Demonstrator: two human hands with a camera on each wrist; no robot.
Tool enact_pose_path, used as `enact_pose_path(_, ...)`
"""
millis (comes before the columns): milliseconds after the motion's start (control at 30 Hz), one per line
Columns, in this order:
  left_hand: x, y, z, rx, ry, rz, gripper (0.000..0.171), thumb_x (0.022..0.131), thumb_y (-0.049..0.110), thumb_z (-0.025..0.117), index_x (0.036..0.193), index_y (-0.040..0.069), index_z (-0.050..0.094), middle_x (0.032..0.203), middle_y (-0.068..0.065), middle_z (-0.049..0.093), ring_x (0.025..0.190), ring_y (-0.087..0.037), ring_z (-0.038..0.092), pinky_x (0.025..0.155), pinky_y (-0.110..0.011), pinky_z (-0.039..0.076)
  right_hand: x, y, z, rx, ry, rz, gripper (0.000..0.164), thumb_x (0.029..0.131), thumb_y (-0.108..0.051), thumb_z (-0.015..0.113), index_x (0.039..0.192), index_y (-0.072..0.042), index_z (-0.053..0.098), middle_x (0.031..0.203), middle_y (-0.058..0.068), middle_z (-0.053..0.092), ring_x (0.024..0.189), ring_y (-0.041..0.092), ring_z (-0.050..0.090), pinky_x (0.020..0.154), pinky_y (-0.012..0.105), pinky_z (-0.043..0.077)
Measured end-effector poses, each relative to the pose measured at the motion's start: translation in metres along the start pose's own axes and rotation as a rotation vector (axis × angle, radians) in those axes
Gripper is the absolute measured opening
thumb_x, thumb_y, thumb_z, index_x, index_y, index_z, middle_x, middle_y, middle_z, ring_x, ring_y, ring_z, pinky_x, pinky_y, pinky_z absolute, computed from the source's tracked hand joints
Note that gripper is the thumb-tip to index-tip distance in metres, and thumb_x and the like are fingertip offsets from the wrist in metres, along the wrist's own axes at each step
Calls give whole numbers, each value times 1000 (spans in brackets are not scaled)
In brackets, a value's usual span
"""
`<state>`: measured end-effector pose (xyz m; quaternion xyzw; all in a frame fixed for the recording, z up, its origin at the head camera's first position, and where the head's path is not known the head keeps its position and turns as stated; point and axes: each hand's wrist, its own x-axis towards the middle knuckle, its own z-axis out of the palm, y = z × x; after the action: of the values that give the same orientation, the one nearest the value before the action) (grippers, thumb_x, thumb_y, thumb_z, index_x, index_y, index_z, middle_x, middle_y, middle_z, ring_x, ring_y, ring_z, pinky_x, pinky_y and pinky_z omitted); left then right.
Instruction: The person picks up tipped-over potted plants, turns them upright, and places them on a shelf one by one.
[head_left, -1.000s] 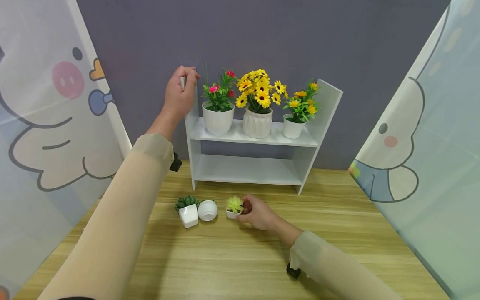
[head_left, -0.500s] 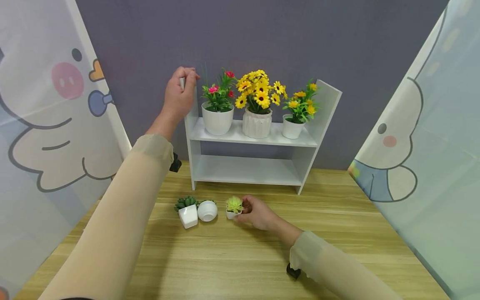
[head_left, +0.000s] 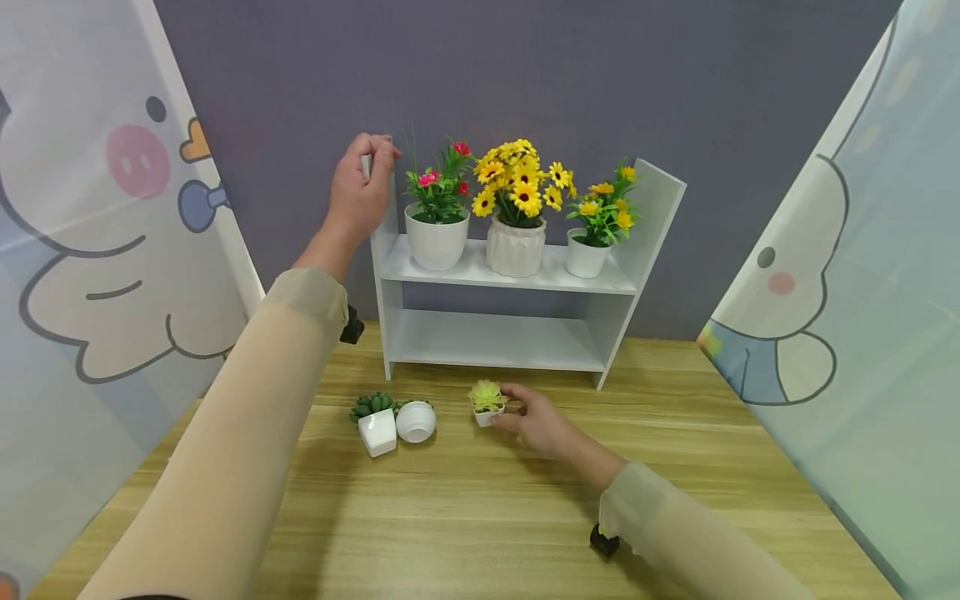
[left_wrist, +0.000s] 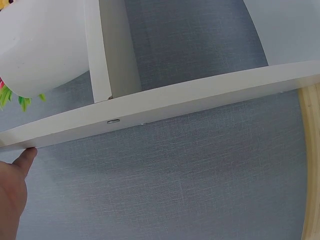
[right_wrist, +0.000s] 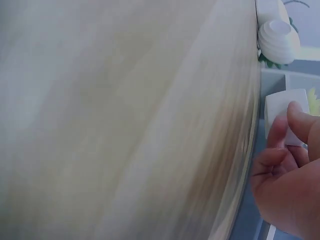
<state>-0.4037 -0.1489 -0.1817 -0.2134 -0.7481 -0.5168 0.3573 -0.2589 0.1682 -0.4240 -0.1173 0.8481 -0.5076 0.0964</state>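
Note:
My left hand [head_left: 360,190] grips the top of the left side panel of a white two-tier shelf [head_left: 495,340]. In the left wrist view, a finger [left_wrist: 26,160] touches that panel's outer face. With thumb and fingers, my right hand [head_left: 546,427] pinches the white pot of a small yellow-green succulent [head_left: 487,396] in front of the shelf. The right wrist view shows the pot [right_wrist: 280,107] tilted between the fingers, clear of the tabletop. Left of it, a dark green succulent [head_left: 375,425] in a square white pot and a round white pot [head_left: 416,422] lie tipped over.
On the upper tier stand a red-flowered plant [head_left: 437,237], yellow sunflowers in a ribbed pot [head_left: 516,248] and a smaller orange-yellow flower pot [head_left: 587,254]. The wooden table [head_left: 465,517] meets a grey backdrop, with cartoon-printed panels on both sides.
The right hand has lifted the yellow-green succulent and shifted it slightly right and toward the shelf. The left hand keeps its place on the panel.

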Motion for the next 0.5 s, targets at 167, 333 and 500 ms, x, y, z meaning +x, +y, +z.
enact_pose_path(167, 0, 0, 0, 4, 1, -1, 26, 116, 33, 48, 93, 24, 55, 135, -11, 66, 150, -7, 53, 121, -27, 44, -2, 6, -20, 59, 34, 7, 67, 105, -16, 75, 164, -5, 47, 153, 22, 58, 80, 15, 68, 60, 24, 49)
enact_pose_path(333, 0, 1, 0, 6, -1, -5, 28, 117, 34, 48, 96, 18, 57, 136, -11, 66, 150, -6, 53, 120, -28, 45, -1, 13, -41, 71, 78, -17, 64, 108, -14, 71, 166, -5, 44, 155, 22, 55, 73, 13, 64, 56, 24, 45)
enact_pose_path(500, 0, 1, 1, 3, -3, -11, 30, 116, 35, 49, 100, 12, 59, 138, -11, 66, 150, -6, 52, 119, -29, 46, -1, 16, -64, 78, 136, -13, 65, 109, -13, 68, 167, -3, 41, 155, 25, 56, 71, 10, 63, 58, 22, 46)
